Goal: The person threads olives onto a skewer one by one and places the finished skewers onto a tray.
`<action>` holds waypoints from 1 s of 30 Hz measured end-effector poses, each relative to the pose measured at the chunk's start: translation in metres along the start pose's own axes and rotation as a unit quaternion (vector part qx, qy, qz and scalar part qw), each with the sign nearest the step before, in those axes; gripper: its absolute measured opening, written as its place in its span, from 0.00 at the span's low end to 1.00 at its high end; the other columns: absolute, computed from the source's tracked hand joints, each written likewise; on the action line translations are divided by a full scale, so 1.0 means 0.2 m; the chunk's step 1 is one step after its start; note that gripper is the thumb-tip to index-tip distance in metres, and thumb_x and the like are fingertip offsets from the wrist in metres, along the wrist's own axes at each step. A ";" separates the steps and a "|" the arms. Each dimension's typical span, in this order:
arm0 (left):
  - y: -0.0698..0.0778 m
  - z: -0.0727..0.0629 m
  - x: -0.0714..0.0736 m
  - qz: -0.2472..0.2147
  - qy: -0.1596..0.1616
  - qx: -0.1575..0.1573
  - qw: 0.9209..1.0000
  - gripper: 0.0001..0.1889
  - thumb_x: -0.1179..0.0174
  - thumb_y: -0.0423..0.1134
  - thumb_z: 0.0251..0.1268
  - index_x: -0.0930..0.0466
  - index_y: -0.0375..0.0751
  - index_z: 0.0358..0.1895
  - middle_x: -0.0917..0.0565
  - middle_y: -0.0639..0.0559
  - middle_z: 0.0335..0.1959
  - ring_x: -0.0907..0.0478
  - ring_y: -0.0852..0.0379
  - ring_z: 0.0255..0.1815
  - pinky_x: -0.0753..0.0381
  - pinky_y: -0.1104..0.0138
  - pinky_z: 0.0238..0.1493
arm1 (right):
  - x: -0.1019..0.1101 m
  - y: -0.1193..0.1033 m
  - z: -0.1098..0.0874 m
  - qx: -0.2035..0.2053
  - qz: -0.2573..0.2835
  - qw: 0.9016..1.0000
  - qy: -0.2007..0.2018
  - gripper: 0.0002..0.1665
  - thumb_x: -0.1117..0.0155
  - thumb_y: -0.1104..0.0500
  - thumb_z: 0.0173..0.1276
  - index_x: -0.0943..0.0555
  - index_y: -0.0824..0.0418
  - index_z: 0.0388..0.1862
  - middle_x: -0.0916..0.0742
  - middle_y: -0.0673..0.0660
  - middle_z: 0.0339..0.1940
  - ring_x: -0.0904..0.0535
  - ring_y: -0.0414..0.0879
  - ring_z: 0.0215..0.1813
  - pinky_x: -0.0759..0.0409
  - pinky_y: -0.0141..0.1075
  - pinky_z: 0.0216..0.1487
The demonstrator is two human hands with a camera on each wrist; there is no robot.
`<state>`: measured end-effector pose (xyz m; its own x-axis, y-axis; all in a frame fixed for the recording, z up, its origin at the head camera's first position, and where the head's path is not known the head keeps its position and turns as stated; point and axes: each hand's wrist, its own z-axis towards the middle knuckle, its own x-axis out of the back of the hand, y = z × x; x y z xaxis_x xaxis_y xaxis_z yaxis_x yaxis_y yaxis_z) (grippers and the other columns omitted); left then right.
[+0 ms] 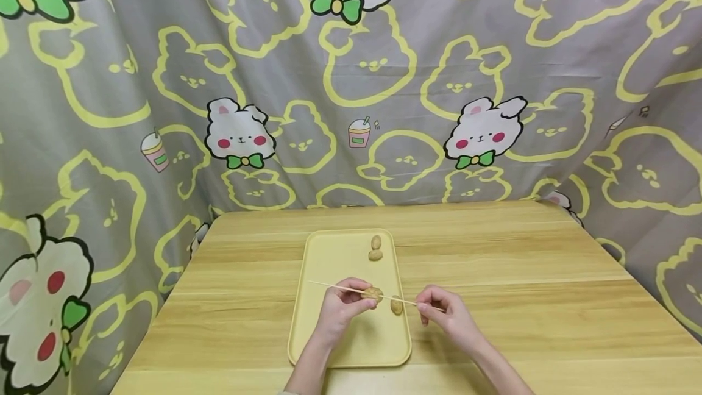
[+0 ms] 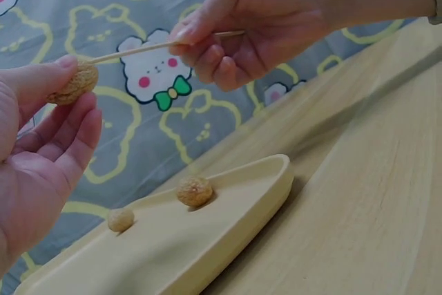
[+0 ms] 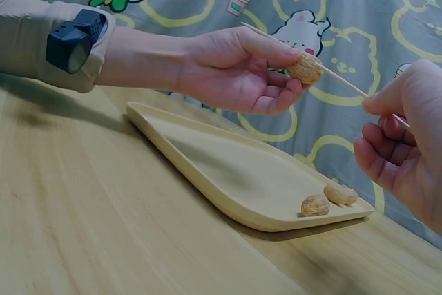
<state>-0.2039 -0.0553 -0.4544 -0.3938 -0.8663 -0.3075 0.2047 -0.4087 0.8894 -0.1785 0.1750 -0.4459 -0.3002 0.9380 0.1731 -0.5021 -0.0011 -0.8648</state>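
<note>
My left hand (image 1: pixel 341 309) pinches a brown, wrinkled ball (image 1: pixel 373 295) between thumb and fingers, above a pale yellow tray (image 1: pixel 323 249). A thin wooden skewer (image 1: pixel 403 300) shows on both sides of this ball, its far end extending past the left hand. Near its other end, my right hand (image 1: pixel 446 314) pinches the skewer between thumb and forefinger, just right of the tray. In the right wrist view the ball (image 3: pixel 305 69) sits at the left fingertips with the skewer (image 3: pixel 343 82) emerging from it. Whether the skewer is firmly lodged is hidden.
On the tray lie further brown balls: two touching or nearly so (image 1: pixel 375 255) at the far right corner, and one (image 1: pixel 397 305) by the right rim. The tray stands on a wooden table (image 1: pixel 493 261). A patterned curtain (image 1: pixel 351 78) hangs behind.
</note>
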 end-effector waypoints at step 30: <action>-0.03 -0.01 -0.06 0.027 0.010 0.039 0.999 0.18 0.39 0.18 0.48 0.34 0.08 0.41 0.18 0.57 0.29 0.21 0.64 0.29 0.20 0.74 0.35 | -0.05 0.01 0.02 -0.055 -0.012 0.998 -0.002 0.05 0.45 0.70 0.65 0.27 0.75 0.32 0.24 0.61 0.20 0.27 0.37 0.24 0.26 0.34 0.23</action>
<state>-0.1995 -0.0427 -0.4574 -0.3664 -0.8924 -0.2633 0.1548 -0.3375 0.9285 -0.1806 0.1648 -0.4474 -0.2935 0.9356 0.1962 -0.4167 0.0595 -0.9071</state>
